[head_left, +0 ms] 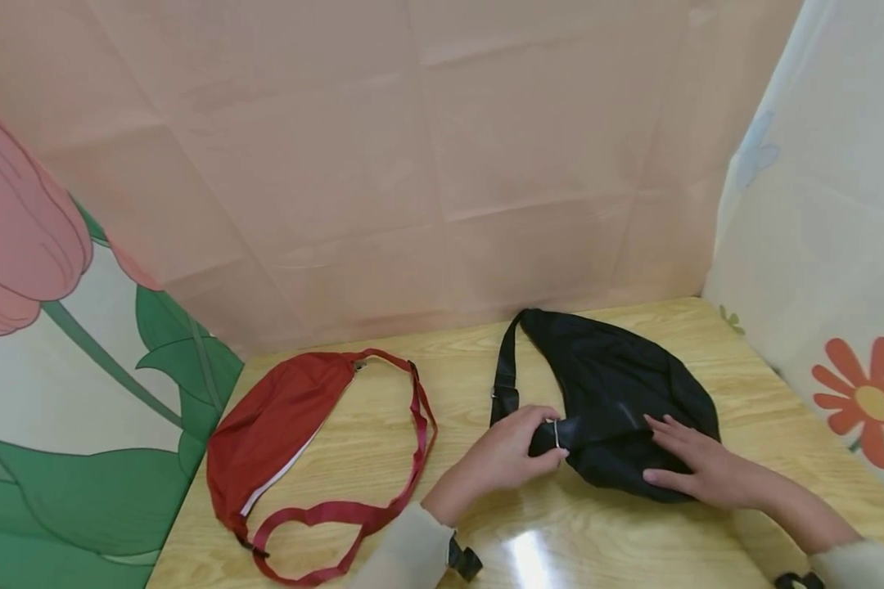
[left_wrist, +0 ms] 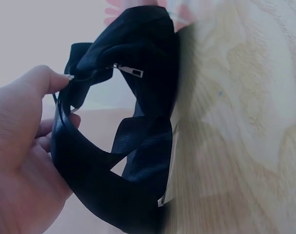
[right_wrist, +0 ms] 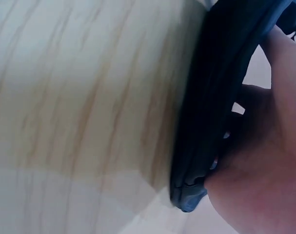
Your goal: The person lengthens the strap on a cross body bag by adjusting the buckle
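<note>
A black waist bag (head_left: 626, 368) lies on the right half of the table. My left hand (head_left: 511, 448) pinches its black strap (left_wrist: 84, 161) beside a metal slider, close to the bag's near left side. That strap loops above the tabletop in the left wrist view, with a silver zipper pull (left_wrist: 129, 71) showing behind it. Fingers spread, my right hand (head_left: 700, 466) rests on the lower right part of the bag. Seen from the right wrist, the bag's edge (right_wrist: 206, 107) stands between palm and table, and the fingertips are partly hidden.
On the left of the wooden table (head_left: 479, 532) lies a red waist bag (head_left: 287, 425) with a white zipper line. Its red strap (head_left: 421, 425) curves toward the middle. A pink-beige cloth (head_left: 427, 164) hangs behind; a flower-printed cloth (head_left: 818, 270) borders the right side.
</note>
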A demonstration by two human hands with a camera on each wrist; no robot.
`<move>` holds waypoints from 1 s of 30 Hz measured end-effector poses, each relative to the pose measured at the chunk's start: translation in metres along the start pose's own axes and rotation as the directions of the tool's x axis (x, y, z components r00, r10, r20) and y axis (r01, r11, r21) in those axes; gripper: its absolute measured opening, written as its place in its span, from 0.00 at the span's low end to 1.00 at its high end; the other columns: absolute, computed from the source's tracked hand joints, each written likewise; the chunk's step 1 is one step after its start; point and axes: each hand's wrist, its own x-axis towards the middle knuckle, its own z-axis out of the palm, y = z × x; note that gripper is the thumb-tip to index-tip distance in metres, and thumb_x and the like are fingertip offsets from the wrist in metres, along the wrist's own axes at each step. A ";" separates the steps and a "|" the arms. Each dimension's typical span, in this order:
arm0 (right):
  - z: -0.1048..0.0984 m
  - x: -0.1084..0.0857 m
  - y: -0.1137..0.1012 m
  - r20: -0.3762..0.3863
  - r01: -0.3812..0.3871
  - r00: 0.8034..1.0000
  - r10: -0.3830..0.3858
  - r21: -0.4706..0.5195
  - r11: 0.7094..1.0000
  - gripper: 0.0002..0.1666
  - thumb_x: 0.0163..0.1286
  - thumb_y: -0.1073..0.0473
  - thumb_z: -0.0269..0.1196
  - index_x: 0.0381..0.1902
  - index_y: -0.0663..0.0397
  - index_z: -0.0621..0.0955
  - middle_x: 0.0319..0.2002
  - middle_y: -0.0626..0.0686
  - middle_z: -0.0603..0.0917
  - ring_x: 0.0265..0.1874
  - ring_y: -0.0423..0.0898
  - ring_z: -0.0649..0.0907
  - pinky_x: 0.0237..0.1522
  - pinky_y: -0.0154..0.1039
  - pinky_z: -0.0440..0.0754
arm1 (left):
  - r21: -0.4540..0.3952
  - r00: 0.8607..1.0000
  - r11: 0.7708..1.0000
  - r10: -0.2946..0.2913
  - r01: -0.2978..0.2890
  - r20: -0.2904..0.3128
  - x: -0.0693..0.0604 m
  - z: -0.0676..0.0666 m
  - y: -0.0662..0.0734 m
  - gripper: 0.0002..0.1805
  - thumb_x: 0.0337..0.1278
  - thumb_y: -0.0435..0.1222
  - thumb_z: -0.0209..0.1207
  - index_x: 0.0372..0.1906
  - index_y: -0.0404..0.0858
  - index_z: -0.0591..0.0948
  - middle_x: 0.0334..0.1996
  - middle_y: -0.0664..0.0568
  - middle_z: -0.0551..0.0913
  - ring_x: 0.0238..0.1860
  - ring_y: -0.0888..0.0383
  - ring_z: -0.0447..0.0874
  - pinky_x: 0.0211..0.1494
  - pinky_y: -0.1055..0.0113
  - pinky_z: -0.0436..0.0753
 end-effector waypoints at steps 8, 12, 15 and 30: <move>0.010 -0.002 0.020 -0.119 0.188 0.970 -0.214 -0.193 0.963 0.44 0.63 0.49 0.72 0.72 0.62 0.71 0.77 0.32 0.48 0.70 0.19 0.35 0.68 0.72 0.52 | 0.009 0.999 1.000 0.030 -0.030 0.015 -0.001 0.003 -0.002 0.25 0.69 0.52 0.60 0.63 0.46 0.74 0.60 0.58 0.78 0.49 0.68 0.75 0.51 0.81 0.74; 0.011 -0.002 0.026 -0.132 0.207 0.960 -0.246 -0.252 0.945 0.47 0.61 0.47 0.73 0.76 0.48 0.68 0.77 0.27 0.45 0.73 0.23 0.36 0.59 0.78 0.57 | 0.023 0.999 0.999 0.035 -0.036 0.030 -0.003 0.003 -0.003 0.24 0.68 0.52 0.61 0.62 0.46 0.74 0.59 0.59 0.78 0.49 0.68 0.76 0.51 0.81 0.74; 0.009 -0.001 0.030 -0.120 0.203 0.963 -0.242 -0.266 0.942 0.48 0.62 0.45 0.72 0.77 0.44 0.66 0.78 0.31 0.48 0.74 0.27 0.38 0.62 0.78 0.56 | 0.025 0.999 0.999 0.033 -0.033 0.022 -0.004 0.002 -0.002 0.24 0.68 0.53 0.61 0.62 0.46 0.75 0.58 0.59 0.79 0.49 0.66 0.77 0.50 0.80 0.74; -0.001 0.002 0.049 -0.109 0.264 0.946 -0.305 -0.286 0.921 0.52 0.58 0.46 0.75 0.77 0.46 0.66 0.79 0.30 0.48 0.75 0.26 0.36 0.69 0.73 0.49 | 0.045 1.000 0.999 0.017 -0.018 0.009 -0.011 -0.001 -0.004 0.25 0.68 0.54 0.60 0.62 0.46 0.75 0.60 0.58 0.79 0.52 0.67 0.77 0.57 0.77 0.75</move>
